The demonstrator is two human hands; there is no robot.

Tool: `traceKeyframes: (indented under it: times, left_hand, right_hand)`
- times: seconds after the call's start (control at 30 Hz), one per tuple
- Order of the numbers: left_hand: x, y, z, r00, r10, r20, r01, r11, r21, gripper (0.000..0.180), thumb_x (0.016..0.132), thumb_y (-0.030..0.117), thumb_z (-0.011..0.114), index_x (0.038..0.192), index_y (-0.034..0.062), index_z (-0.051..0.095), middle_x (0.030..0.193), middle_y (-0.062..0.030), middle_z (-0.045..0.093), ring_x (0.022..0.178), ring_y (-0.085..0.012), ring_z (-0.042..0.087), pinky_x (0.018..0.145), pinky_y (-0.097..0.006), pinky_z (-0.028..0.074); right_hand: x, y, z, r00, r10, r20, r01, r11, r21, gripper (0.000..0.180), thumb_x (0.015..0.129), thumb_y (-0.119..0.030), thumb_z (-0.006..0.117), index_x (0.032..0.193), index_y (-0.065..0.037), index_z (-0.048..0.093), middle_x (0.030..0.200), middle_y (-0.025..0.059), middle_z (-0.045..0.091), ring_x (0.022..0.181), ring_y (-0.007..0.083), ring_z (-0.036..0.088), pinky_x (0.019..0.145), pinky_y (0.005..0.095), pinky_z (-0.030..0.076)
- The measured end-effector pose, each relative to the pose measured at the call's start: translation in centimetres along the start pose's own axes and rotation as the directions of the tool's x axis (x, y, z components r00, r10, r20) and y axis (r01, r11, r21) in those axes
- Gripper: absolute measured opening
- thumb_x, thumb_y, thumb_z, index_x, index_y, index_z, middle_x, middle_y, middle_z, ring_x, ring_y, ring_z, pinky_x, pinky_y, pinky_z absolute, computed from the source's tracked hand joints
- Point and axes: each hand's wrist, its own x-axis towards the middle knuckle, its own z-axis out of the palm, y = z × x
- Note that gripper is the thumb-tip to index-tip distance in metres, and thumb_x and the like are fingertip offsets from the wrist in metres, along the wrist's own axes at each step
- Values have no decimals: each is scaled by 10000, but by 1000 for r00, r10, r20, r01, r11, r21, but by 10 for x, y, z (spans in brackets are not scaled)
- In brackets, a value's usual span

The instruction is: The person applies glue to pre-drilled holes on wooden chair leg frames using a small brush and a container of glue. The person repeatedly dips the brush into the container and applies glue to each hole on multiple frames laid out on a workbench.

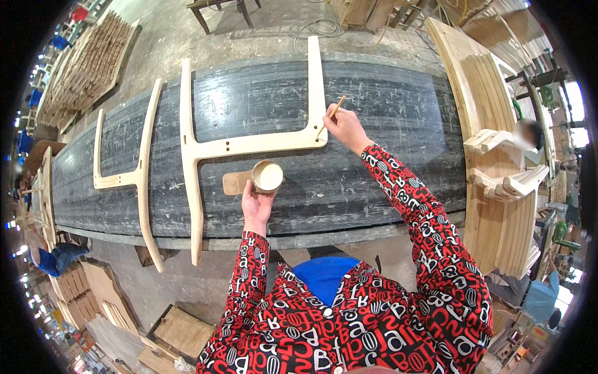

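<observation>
My left hand [256, 204] is wrapped round the near side of a small round cup [268, 176] filled with a cream-coloured paste or liquid. Beside the cup lies a flat brown block [235, 183]. In my right hand [346, 129] is a thin wooden stick [338, 107], its lower tip at the corner of a pale wooden chair-leg frame [255, 143] where dark holes show. That frame lies on a dark, scratched worktable [386, 168]. Further left on the same table rests a second similar wooden frame [144, 156]. Legs of both frames reach past the near edge.
At the right, a wooden bench [473, 112] bears several curved wooden parts [507, 184]. Stacked boards [87, 65] stand on the floor at the far left. Beyond the table are a small stand [224, 11] and a coiled cable [321, 28]. Other people are at the edges.
</observation>
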Motion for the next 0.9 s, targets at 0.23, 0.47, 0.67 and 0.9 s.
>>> traceKeyframes:
  times: [0.23, 0.47, 0.67, 0.9]
  left_hand:
    - [2, -4, -6, 1000, 0, -14, 0, 1000, 3, 420, 991, 301, 347, 1311, 37, 411, 1325, -141, 469, 1231, -291, 452, 1017, -481, 398]
    - [2, 0, -10, 1000, 4, -27, -4, 1000, -11, 418, 995, 286, 316, 1328, 51, 407, 1370, -142, 431, 1262, -319, 419, 1056, -519, 350]
    - [2, -6, -6, 998, -11, -60, 10, 1000, -13, 422, 992, 297, 326, 1327, 55, 411, 1380, -140, 420, 1267, -317, 413, 1055, -518, 351]
    - [-2, -2, -4, 998, 18, -52, -18, 1000, -14, 421, 990, 291, 339, 1330, 52, 407, 1376, -135, 425, 1264, -314, 415, 1052, -514, 353]
  right_hand:
    - [12, -1, -1, 999, -20, -35, 19, 999, -32, 154, 859, -174, 554, 819, -27, 529, 680, 154, 579, 683, 344, 590, 614, 416, 457]
    - [13, 1, 0, 1000, -10, -12, 10, 1000, -26, 148, 859, -165, 555, 813, -26, 528, 685, 160, 579, 695, 352, 589, 614, 415, 461]
    - [10, 13, 14, 982, -179, 65, 184, 979, -84, 121, 840, -133, 568, 815, -30, 508, 694, 158, 534, 685, 356, 576, 599, 425, 463]
    - [18, 15, 23, 984, -151, 92, 159, 984, -82, 149, 859, -172, 565, 841, -26, 548, 752, 174, 580, 711, 376, 578, 604, 448, 470]
